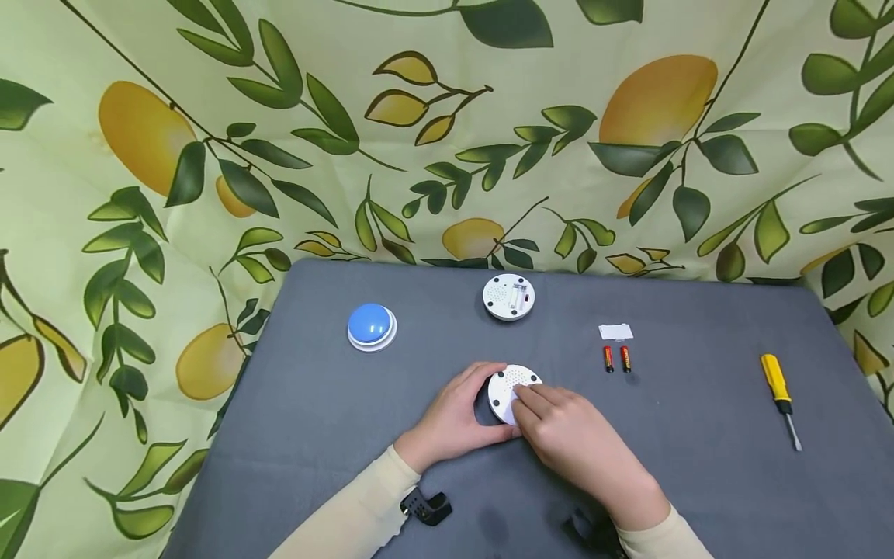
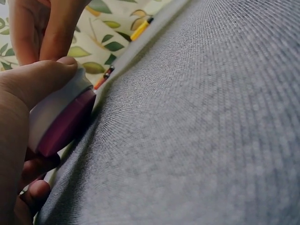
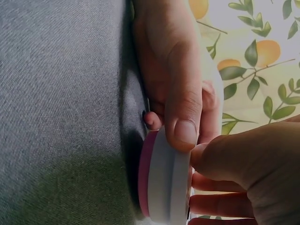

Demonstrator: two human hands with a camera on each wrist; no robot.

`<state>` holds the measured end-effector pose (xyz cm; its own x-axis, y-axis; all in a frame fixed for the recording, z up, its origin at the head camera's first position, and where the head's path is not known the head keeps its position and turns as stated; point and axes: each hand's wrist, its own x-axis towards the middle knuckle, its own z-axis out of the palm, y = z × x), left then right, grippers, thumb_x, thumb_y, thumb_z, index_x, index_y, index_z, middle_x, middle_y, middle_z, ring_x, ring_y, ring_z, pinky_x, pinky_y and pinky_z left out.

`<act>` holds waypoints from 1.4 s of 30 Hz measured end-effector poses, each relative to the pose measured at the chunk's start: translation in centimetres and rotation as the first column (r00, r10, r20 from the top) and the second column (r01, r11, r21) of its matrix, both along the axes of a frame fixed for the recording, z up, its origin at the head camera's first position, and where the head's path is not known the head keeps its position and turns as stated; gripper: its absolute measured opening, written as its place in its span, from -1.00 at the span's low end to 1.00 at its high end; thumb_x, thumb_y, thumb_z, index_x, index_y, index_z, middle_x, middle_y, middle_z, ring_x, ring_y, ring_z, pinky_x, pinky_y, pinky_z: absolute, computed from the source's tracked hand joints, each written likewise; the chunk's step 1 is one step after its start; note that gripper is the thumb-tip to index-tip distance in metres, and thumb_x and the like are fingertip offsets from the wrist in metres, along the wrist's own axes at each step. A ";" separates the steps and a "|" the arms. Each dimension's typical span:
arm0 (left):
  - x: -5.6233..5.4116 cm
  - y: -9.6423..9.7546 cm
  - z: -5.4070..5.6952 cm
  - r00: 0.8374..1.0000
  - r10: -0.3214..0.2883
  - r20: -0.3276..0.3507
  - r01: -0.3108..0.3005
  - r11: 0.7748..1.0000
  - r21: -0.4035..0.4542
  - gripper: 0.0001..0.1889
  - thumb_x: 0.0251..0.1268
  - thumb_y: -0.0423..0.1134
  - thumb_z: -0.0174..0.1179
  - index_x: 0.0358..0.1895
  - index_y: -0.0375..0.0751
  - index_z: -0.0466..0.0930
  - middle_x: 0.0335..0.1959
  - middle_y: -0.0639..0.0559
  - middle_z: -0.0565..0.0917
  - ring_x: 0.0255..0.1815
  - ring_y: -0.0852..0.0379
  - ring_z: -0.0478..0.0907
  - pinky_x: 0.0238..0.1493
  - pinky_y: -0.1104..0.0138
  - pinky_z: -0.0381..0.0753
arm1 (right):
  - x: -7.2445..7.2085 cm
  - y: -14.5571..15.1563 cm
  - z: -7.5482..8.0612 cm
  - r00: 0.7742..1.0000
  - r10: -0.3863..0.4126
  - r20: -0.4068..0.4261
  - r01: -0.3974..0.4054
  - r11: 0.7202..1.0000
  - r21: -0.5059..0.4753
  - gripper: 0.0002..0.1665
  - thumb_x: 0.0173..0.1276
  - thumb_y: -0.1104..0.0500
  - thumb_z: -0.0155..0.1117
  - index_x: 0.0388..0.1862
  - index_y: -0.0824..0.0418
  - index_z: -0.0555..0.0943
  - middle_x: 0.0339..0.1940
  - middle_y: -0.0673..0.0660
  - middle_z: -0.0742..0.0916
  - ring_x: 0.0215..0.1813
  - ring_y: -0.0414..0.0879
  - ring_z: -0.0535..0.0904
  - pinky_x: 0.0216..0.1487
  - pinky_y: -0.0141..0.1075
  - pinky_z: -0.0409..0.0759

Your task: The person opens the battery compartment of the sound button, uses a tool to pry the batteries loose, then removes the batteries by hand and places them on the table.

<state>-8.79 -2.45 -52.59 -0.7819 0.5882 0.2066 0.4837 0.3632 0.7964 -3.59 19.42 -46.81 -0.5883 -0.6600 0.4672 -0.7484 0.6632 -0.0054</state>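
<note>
Button point(image 1: 508, 380) lies bottom up between both hands, on or just above the counter point(image 1: 314, 435), its rim in the grip of the left hand point(image 1: 457, 415), while the right hand point(image 1: 573, 431) touches it from the right, pinching or not, one cannot tell.

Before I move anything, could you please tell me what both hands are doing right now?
Left hand: closed, holding the round purple-and-white device.
Right hand: fingertips against the device's upturned face; whether they pinch anything cannot be told.

A pale backdrop point(image 1: 419, 206) — printed with leaves and fruit — rises behind a grey table point(image 1: 314, 419).
</note>
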 end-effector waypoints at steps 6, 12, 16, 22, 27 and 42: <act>0.2 0.1 -0.1 1.000 0.000 0.010 0.000 1.000 0.001 -0.08 0.14 -0.04 0.70 0.55 -0.15 0.45 0.41 0.03 0.60 0.38 0.12 0.56 0.45 0.19 0.52 | 0.3 -0.1 -0.2 1.000 -0.003 -0.014 0.003 1.000 -0.013 -0.78 0.45 0.37 0.17 -0.11 0.37 0.76 -0.13 0.25 0.82 -0.12 0.10 0.81 -0.13 -0.04 0.81; 0.1 0.0 0.0 0.999 0.009 -0.036 -0.009 1.000 0.005 -0.09 0.11 -0.10 0.71 0.53 -0.22 0.47 0.37 -0.01 0.62 0.36 0.08 0.59 0.45 0.19 0.53 | 0.2 -0.5 -0.2 0.999 -0.016 -0.052 0.017 1.000 0.009 -0.64 0.53 0.34 -0.03 -0.11 0.37 0.75 -0.15 0.26 0.83 -0.14 0.10 0.82 -0.13 -0.05 0.81; 0.2 -0.1 -0.1 0.999 0.012 -0.043 -0.012 1.000 0.002 -0.10 0.11 -0.14 0.71 0.52 -0.25 0.47 0.37 -0.04 0.62 0.37 0.05 0.59 0.46 0.18 0.52 | 0.2 -0.8 -0.3 0.997 -0.024 -0.073 0.025 1.000 0.012 -0.63 0.53 0.36 -0.07 -0.13 0.38 0.73 -0.17 0.26 0.82 -0.16 0.11 0.81 -0.15 -0.06 0.81; 0.2 -0.1 0.0 1.000 0.027 -0.007 -0.027 1.000 -0.005 -0.12 0.12 -0.18 0.69 0.52 -0.26 0.48 0.40 -0.06 0.62 0.41 0.03 0.58 0.49 0.15 0.50 | 0.3 -1.1 -0.5 0.996 -0.032 -0.087 0.034 0.999 0.019 -0.64 0.52 0.34 -0.06 -0.14 0.37 0.73 -0.19 0.26 0.81 -0.17 0.13 0.82 -0.24 -0.05 0.80; 0.3 0.0 0.2 0.999 0.042 0.006 -0.042 0.999 -0.016 -0.12 0.11 -0.18 0.69 0.53 -0.24 0.49 0.42 -0.06 0.61 0.44 0.04 0.56 0.50 0.15 0.48 | 0.2 -1.1 -0.4 0.995 -0.026 -0.098 0.029 0.999 0.036 -0.66 0.46 0.35 0.00 -0.09 0.38 0.74 -0.18 0.25 0.82 -0.16 0.11 0.83 -0.24 -0.07 0.80; 0.4 0.3 0.0 0.999 0.045 -0.014 -0.045 0.998 -0.035 -0.09 0.13 -0.03 0.72 0.53 -0.20 0.49 0.42 -0.03 0.63 0.43 0.05 0.57 0.47 0.15 0.51 | 0.1 -0.4 0.0 1.000 -0.010 0.028 0.011 1.000 -0.029 -0.67 0.60 0.37 -0.08 -0.20 0.22 0.67 -0.31 0.06 0.62 -0.41 -0.09 0.60 -0.46 -0.17 0.63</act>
